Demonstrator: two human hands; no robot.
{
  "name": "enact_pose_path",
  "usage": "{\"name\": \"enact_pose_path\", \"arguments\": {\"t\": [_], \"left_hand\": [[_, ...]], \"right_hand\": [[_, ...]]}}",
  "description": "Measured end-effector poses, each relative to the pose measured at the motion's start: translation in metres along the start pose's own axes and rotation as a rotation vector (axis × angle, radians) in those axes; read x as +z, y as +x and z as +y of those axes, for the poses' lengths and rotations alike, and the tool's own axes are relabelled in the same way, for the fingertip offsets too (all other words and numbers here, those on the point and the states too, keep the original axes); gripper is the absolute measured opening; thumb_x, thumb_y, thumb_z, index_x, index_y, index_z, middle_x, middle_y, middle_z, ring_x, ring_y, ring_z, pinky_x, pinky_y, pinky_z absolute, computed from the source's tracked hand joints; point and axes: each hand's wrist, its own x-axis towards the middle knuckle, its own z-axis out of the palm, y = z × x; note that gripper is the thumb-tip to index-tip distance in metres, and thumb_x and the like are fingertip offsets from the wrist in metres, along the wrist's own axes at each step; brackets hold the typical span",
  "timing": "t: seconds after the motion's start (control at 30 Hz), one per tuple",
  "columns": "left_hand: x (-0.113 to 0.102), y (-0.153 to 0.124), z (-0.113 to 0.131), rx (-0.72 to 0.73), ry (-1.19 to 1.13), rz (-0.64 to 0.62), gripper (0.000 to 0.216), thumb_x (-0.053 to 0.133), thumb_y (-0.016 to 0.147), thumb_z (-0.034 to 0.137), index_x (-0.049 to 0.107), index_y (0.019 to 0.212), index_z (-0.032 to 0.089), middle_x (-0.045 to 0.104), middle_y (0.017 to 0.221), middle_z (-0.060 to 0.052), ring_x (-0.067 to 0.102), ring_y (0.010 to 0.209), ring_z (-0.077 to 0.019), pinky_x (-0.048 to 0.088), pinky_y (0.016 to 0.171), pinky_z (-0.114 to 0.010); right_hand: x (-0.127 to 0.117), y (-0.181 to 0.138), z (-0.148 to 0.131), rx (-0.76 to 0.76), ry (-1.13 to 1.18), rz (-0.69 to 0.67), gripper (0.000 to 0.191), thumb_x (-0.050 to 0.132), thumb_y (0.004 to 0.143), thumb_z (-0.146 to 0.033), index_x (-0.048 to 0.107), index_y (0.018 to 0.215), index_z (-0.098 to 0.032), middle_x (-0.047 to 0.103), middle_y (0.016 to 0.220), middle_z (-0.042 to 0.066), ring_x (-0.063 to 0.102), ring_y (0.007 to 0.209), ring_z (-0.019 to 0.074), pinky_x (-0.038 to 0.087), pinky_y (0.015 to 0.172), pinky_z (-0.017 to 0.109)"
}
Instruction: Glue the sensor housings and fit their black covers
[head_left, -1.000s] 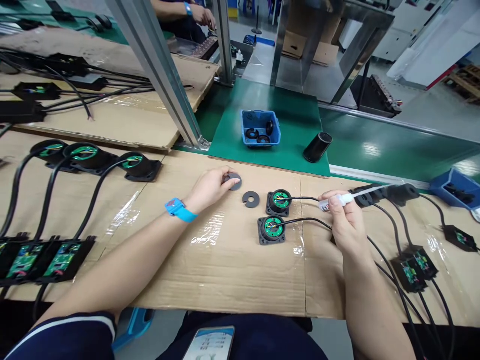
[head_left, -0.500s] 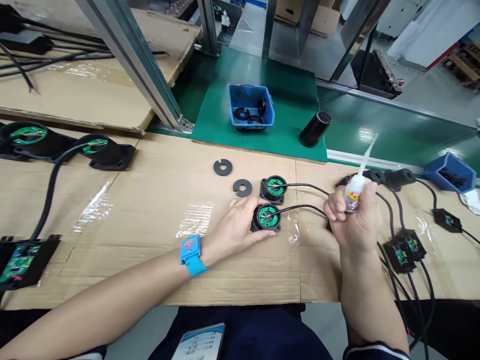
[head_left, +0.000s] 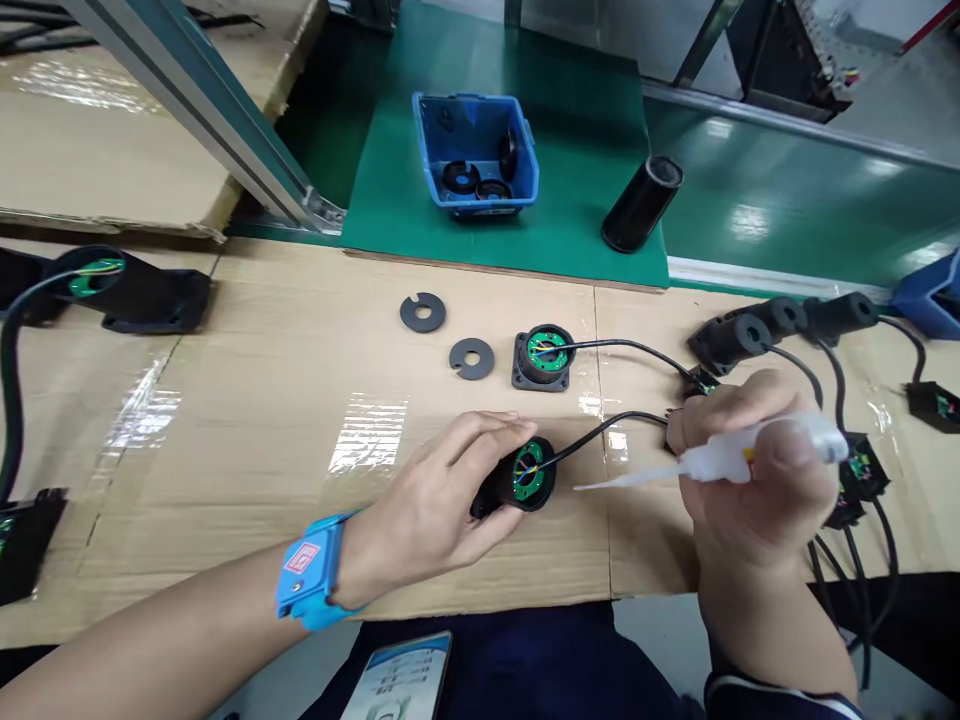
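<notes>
My left hand [head_left: 439,500] grips a black round housing with a green circuit board [head_left: 527,474], tilted up off the cardboard and facing right. A black cable runs from it to the right. My right hand [head_left: 757,475] is closed round a small white glue bottle [head_left: 739,455], held level, with its long thin nozzle pointing left and ending just short of the board. A second identical housing [head_left: 544,357] lies flat on the cardboard further back. Two dark slotted discs [head_left: 422,312] [head_left: 472,358] lie to its left.
A blue bin [head_left: 475,150] holding black rings sits on a green mat, with a black cylinder [head_left: 643,203] beside it. More cabled housings lie at far left [head_left: 127,290] and black parts with cables at right [head_left: 780,325]. A metal post [head_left: 195,100] slants at upper left.
My left hand left the disc, took the nearer housing, and tilted it up. My right hand turned the glue bottle from upright to level, nozzle toward the board. The view shifted downward.
</notes>
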Motion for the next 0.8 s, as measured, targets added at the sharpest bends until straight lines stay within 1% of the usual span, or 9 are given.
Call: {"name": "enact_pose_path", "arguments": {"t": [0.1, 0.2, 0.27, 0.4, 0.47, 0.63, 0.8], "left_hand": [[-0.003, 0.001, 0.003, 0.018, 0.043, -0.013, 0.054, 0.066, 0.090, 0.016, 0.050, 0.141, 0.008, 0.062, 0.130, -0.017, 0.059, 0.126, -0.0235, 0.051, 0.112, -0.036], [-0.005, 0.000, 0.006, 0.019, 0.060, -0.020, 0.054, 0.066, 0.092, 0.018, 0.049, 0.143, 0.008, 0.062, 0.130, -0.017, 0.059, 0.126, -0.0237, 0.051, 0.112, -0.037], [-0.006, 0.000, 0.007, 0.020, 0.072, -0.018, 0.055, 0.066, 0.093, 0.019, 0.048, 0.143, 0.008, 0.063, 0.130, -0.017, 0.060, 0.124, -0.0239, 0.052, 0.110, -0.037], [-0.006, -0.001, 0.009, 0.021, 0.096, -0.018, 0.054, 0.067, 0.093, 0.020, 0.049, 0.142, 0.008, 0.064, 0.126, -0.017, 0.062, 0.120, -0.0240, 0.054, 0.107, -0.037], [-0.006, -0.001, 0.010, 0.022, 0.100, -0.022, 0.055, 0.068, 0.092, 0.020, 0.049, 0.142, 0.009, 0.065, 0.126, -0.017, 0.063, 0.119, -0.0244, 0.055, 0.106, -0.037], [-0.007, 0.000, 0.012, 0.034, 0.110, -0.027, 0.054, 0.067, 0.093, 0.021, 0.048, 0.143, 0.012, 0.066, 0.126, -0.016, 0.064, 0.117, -0.0252, 0.057, 0.104, -0.040], [-0.007, 0.002, 0.012, 0.069, 0.135, -0.026, 0.054, 0.067, 0.093, 0.020, 0.047, 0.143, 0.012, 0.067, 0.127, -0.016, 0.065, 0.117, -0.0262, 0.058, 0.102, -0.041]], "right_hand": [[0.000, -0.007, -0.002, -0.004, -0.085, -0.026, 0.025, 0.082, 0.078, -0.038, 0.066, 0.070, -0.020, 0.057, 0.058, -0.002, 0.044, 0.045, 0.0107, 0.030, 0.041, 0.029], [0.000, -0.009, -0.001, -0.021, -0.169, -0.079, 0.022, 0.078, 0.085, -0.034, 0.065, 0.073, -0.020, 0.056, 0.057, -0.003, 0.041, 0.043, 0.0098, 0.027, 0.040, 0.029], [0.001, -0.009, 0.001, -0.040, -0.186, -0.105, 0.025, 0.078, 0.086, -0.039, 0.066, 0.074, -0.021, 0.056, 0.057, -0.003, 0.040, 0.042, 0.0097, 0.027, 0.040, 0.029], [0.006, -0.011, 0.007, -0.072, -0.162, -0.115, 0.036, 0.075, 0.086, -0.056, 0.066, 0.074, -0.023, 0.052, 0.055, -0.003, 0.036, 0.042, 0.0102, 0.024, 0.039, 0.029], [0.008, -0.013, 0.011, -0.072, -0.155, -0.122, 0.038, 0.073, 0.086, -0.059, 0.066, 0.075, -0.024, 0.049, 0.055, -0.003, 0.036, 0.042, 0.0107, 0.023, 0.040, 0.030], [0.009, -0.017, 0.018, -0.130, -0.224, -0.189, 0.039, 0.065, 0.092, -0.061, 0.065, 0.076, -0.025, 0.053, 0.059, -0.002, 0.039, 0.044, 0.0114, 0.025, 0.040, 0.030], [0.010, -0.019, 0.017, -0.196, -0.294, -0.203, 0.037, 0.063, 0.097, -0.054, 0.067, 0.076, -0.024, 0.052, 0.060, -0.001, 0.045, 0.049, 0.0129, 0.029, 0.044, 0.032]]}}
